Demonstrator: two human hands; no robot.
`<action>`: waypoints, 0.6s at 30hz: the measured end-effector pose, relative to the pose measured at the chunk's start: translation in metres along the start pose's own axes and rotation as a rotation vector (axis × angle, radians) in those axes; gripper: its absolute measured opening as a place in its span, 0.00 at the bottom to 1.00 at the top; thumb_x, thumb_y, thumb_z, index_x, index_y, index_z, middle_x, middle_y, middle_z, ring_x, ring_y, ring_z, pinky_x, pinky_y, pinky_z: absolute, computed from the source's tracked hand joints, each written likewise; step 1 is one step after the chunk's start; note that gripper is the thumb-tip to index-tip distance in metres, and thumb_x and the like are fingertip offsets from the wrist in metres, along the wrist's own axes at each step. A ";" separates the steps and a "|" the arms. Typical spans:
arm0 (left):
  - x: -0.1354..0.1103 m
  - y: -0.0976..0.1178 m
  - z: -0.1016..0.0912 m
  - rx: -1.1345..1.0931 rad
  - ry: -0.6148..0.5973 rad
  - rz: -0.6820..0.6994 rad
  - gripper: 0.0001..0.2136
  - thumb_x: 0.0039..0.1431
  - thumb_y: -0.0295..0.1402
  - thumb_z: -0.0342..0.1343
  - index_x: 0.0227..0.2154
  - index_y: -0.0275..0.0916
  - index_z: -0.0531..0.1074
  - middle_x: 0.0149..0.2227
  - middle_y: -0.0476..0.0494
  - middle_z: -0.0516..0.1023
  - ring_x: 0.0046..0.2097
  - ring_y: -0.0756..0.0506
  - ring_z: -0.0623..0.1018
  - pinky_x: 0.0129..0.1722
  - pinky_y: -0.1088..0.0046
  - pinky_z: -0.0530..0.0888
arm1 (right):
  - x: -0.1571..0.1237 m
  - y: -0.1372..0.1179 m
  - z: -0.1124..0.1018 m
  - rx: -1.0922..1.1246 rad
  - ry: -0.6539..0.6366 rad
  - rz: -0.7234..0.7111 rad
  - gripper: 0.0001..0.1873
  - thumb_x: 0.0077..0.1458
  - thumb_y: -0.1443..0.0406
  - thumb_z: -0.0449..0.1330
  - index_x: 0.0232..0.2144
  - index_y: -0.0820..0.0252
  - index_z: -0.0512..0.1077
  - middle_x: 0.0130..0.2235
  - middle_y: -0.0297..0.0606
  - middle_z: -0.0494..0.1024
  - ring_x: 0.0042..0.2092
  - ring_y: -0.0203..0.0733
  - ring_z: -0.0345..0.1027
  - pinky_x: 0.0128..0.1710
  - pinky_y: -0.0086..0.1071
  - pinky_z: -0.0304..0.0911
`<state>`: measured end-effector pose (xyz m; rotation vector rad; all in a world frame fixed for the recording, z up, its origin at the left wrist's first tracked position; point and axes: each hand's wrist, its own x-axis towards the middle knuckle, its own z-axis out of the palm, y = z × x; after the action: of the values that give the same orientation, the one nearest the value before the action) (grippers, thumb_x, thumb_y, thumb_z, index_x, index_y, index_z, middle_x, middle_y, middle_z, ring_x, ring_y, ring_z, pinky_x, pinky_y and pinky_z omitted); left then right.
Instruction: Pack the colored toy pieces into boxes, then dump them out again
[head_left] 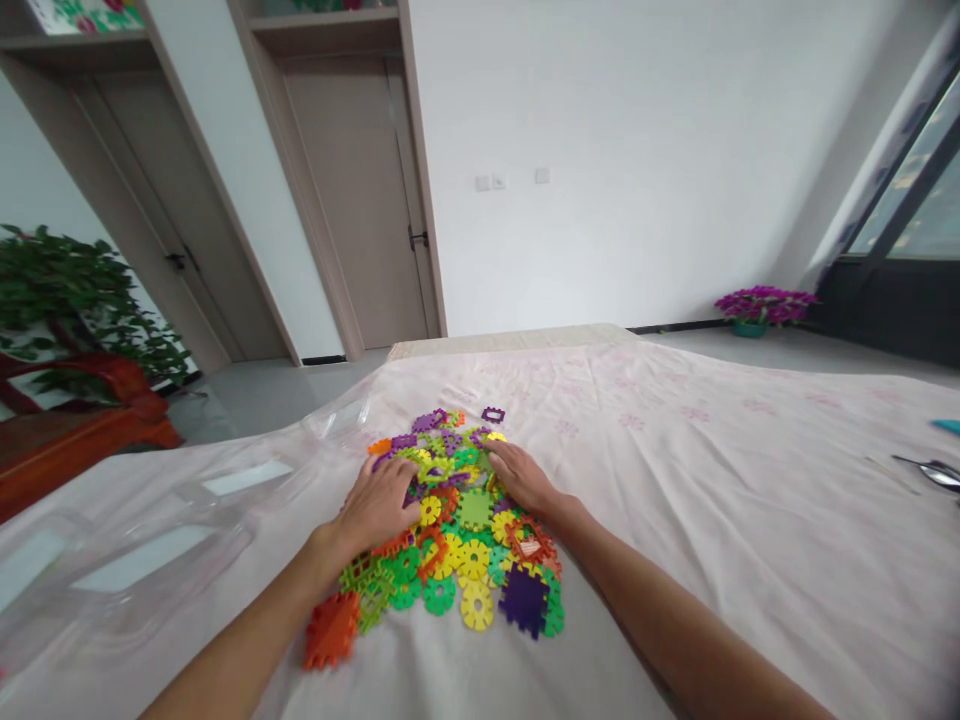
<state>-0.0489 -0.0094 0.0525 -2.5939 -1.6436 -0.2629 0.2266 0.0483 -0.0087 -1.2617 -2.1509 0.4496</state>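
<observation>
A heap of flat plastic interlocking pieces [465, 540] in green, yellow, orange and purple lies on a pale pink cloth [675, 480]. My left hand [379, 505] rests palm down on the left side of the heap, fingers spread over the pieces. My right hand [521, 475] lies flat on the right side, fingers stretched toward the far pieces. Neither hand grips a piece. An orange square piece [330, 630] sits at the near left edge of the heap, and a purple square piece [523, 598] at the near right.
A clear plastic box [142, 560] lies on the cloth at the left. Scissors [934, 470] lie at the far right edge. Beyond are two doors, a green plant with a red wooden seat [82, 400] at left, and purple flowers [761, 305] by the window.
</observation>
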 end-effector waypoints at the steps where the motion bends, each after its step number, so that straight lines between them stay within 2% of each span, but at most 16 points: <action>1: -0.016 -0.005 0.001 0.013 0.046 -0.014 0.18 0.54 0.31 0.51 0.49 0.41 0.70 0.56 0.37 0.72 0.61 0.36 0.66 0.65 0.48 0.49 | 0.001 -0.004 0.003 0.020 -0.011 -0.002 0.28 0.68 0.55 0.39 0.58 0.63 0.66 0.61 0.48 0.69 0.63 0.48 0.59 0.64 0.45 0.51; 3: -0.044 -0.013 0.005 0.033 0.111 -0.084 0.18 0.53 0.31 0.53 0.49 0.43 0.71 0.61 0.37 0.66 0.67 0.34 0.57 0.65 0.44 0.46 | 0.004 -0.017 0.010 0.058 -0.022 -0.010 0.28 0.68 0.54 0.38 0.55 0.61 0.69 0.58 0.47 0.72 0.61 0.49 0.62 0.62 0.45 0.53; 5: -0.067 -0.017 0.009 0.021 0.130 -0.202 0.22 0.53 0.32 0.54 0.53 0.44 0.70 0.65 0.35 0.59 0.69 0.31 0.52 0.64 0.40 0.47 | 0.007 -0.036 0.019 0.096 -0.043 -0.023 0.28 0.68 0.52 0.39 0.50 0.58 0.73 0.53 0.45 0.75 0.57 0.50 0.65 0.60 0.45 0.56; 9: -0.090 -0.017 0.016 -0.132 0.073 -0.341 0.29 0.52 0.32 0.56 0.60 0.45 0.64 0.66 0.35 0.55 0.66 0.31 0.59 0.62 0.47 0.59 | 0.011 -0.085 0.040 0.201 -0.134 -0.068 0.25 0.67 0.48 0.43 0.47 0.53 0.74 0.50 0.40 0.77 0.54 0.49 0.68 0.57 0.44 0.60; 12: -0.096 -0.021 0.018 -0.311 0.120 -0.286 0.30 0.55 0.36 0.56 0.62 0.45 0.61 0.68 0.37 0.51 0.67 0.34 0.58 0.63 0.51 0.61 | 0.010 -0.113 0.045 0.354 -0.181 -0.158 0.25 0.65 0.48 0.48 0.53 0.52 0.72 0.56 0.40 0.74 0.57 0.49 0.65 0.59 0.45 0.59; 15: -0.104 -0.040 0.019 -0.466 0.210 -0.198 0.34 0.58 0.48 0.55 0.65 0.44 0.56 0.68 0.35 0.51 0.69 0.34 0.53 0.65 0.50 0.57 | 0.000 -0.115 0.025 0.387 -0.149 -0.211 0.32 0.58 0.46 0.58 0.60 0.51 0.66 0.65 0.42 0.63 0.65 0.53 0.55 0.64 0.51 0.51; 18: -0.115 -0.065 0.019 -0.564 0.198 -0.241 0.43 0.53 0.57 0.56 0.67 0.40 0.53 0.68 0.32 0.55 0.69 0.31 0.54 0.66 0.46 0.53 | -0.025 -0.091 -0.017 0.212 -0.191 -0.181 0.49 0.47 0.47 0.68 0.66 0.51 0.56 0.69 0.45 0.54 0.69 0.57 0.44 0.66 0.54 0.43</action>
<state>-0.1535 -0.0813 0.0114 -2.5842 -2.0349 -1.1038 0.1865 -0.0181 0.0472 -0.9304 -2.2801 0.7236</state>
